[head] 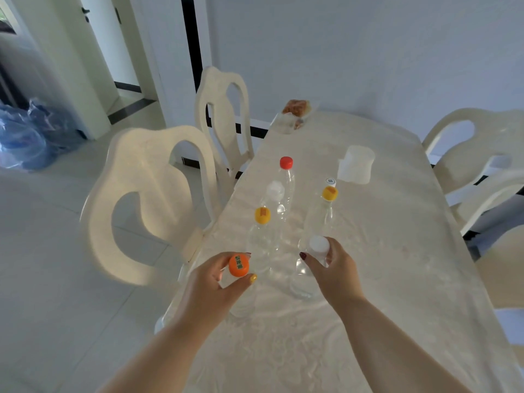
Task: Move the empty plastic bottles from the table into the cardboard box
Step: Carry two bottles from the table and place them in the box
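Two clear plastic bottles are held at the near end of the table (397, 279). The left hand (215, 282) grips the neck of the orange-capped bottle (238, 265), with thumb and fingers closed around it just below the cap. This bottle stands upright near the table's left edge. The right hand (331, 268) is clamped on the neck of the white-capped bottle (319, 245), with the fingers wrapped under the cap; the bottle's base rests on the tabletop.

Five more empty bottles stand upright behind the held pair:
- a yellow-capped bottle (262, 215), just beyond the left hand;
- a clear-capped bottle (275, 191), behind it;
- a red-capped bottle (286, 163), farthest on the left side;
- a second yellow-capped bottle (329, 193), directly behind the right-hand bottle;
- a bottle with a small white printed cap (330, 181), partly hidden behind that second yellow cap.

The bottles stand close together, some bodies overlapping in the view; whether they touch cannot be determined.

Farther along the table stands a translucent white container (355, 164), well apart from the bottles. At the far end sits a packet of brownish food (296, 107).

Cream-coloured chairs (147, 194) line both long sides of the table, two on the left and at least two on the right. Blue plastic bags (31, 137) lie on the tiled floor at far left, next to a doorway. The cardboard box is out of view.
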